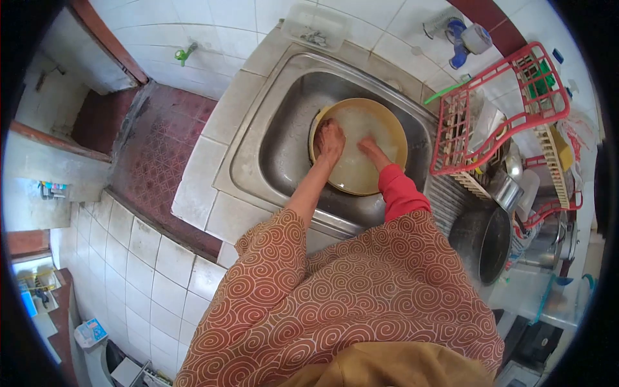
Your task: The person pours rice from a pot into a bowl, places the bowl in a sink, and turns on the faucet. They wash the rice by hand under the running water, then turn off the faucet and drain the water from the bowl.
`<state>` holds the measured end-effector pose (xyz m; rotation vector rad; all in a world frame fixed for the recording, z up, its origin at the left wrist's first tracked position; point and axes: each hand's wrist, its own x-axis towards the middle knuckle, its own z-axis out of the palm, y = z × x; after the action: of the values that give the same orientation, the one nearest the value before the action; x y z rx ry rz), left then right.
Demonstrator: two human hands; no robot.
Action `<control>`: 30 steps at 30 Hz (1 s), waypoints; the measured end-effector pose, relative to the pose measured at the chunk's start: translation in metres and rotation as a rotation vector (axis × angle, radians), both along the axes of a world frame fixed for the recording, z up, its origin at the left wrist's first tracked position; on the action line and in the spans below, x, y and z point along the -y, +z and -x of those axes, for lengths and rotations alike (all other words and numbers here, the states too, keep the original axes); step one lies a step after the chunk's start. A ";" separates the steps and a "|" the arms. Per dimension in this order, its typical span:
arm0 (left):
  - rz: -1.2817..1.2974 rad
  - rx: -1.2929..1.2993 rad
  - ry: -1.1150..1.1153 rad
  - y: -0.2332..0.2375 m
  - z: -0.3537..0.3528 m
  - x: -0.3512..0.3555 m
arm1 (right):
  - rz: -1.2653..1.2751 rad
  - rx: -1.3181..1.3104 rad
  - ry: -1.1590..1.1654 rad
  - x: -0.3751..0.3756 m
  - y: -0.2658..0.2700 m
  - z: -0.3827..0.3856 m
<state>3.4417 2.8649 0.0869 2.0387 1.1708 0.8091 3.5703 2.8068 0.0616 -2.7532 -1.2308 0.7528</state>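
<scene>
A round yellow basin holding cloudy water stands in the steel sink. My left hand is at the basin's left inner side, its fingers pointing down toward something dark by the wall that I cannot make out. Near the middle of the basin, my right hand dips into the cloudy water, with its fingers hidden below the surface. A red sleeve covers my right forearm.
Right of the sink stand a red dish rack with dishes and a large dark pot. A clear tray sits behind the sink. A blue tap juts from the wall above. Tiled counter lies at the left.
</scene>
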 end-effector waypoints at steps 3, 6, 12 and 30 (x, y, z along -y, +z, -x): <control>0.061 -0.032 0.030 0.019 0.005 0.001 | 0.059 -0.060 0.128 -0.024 -0.018 0.007; 0.077 -0.051 0.058 0.022 0.003 0.004 | -0.034 -0.188 0.297 -0.028 -0.037 0.024; 0.033 -0.034 -0.011 0.008 0.000 -0.001 | -0.253 -0.561 0.533 0.005 -0.028 0.063; -0.114 -0.084 -0.279 -0.009 -0.006 -0.006 | -0.250 -0.021 0.452 0.027 0.017 0.009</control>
<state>3.4478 2.8709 0.0779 2.2849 0.8730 0.6703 3.5613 2.7799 0.0791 -2.2893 -1.8307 0.5937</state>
